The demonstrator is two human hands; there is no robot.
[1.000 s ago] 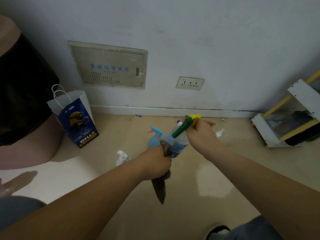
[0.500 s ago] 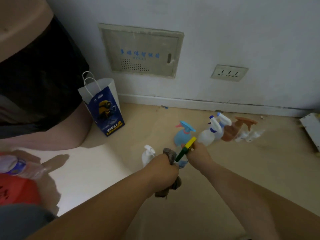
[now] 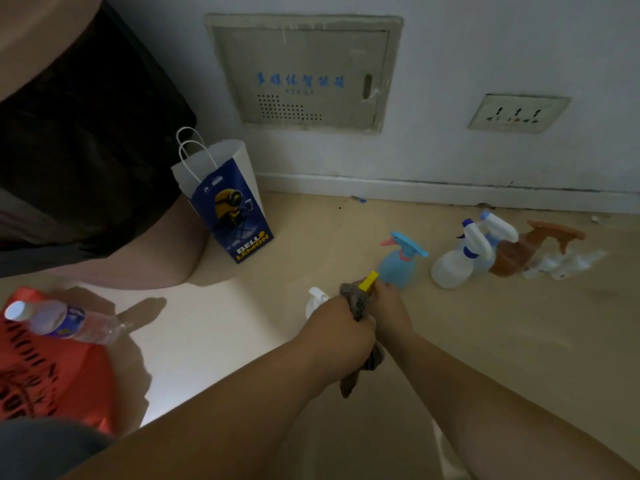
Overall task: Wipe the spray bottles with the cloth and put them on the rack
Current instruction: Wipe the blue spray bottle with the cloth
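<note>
Grey-brown cloth, bunched in the left hand, whose fingers are curled tight round it, with a loose tail hanging below the fist. Held spray bottle: only the yellow trigger tip shows, the body being hidden behind cloth and hands. The right hand grips it at the head, fingers closed round it. Change from a second ago: the bottle was then raised, with its green-and-yellow head and clear body exposed and the cloth low on the body; the cloth now sits against the head and both hands are lower. Rack: then at the right edge, now out of view. Judgement: wiping of this bottle is near its end and racking has not begun. On the floor, awaiting their turn: blue bottle just beyond the hands; white bottle; amber bottle against it; clear bottles, blurred; white spray head partly behind the left hand. Also a paper bag by the wall.
</note>
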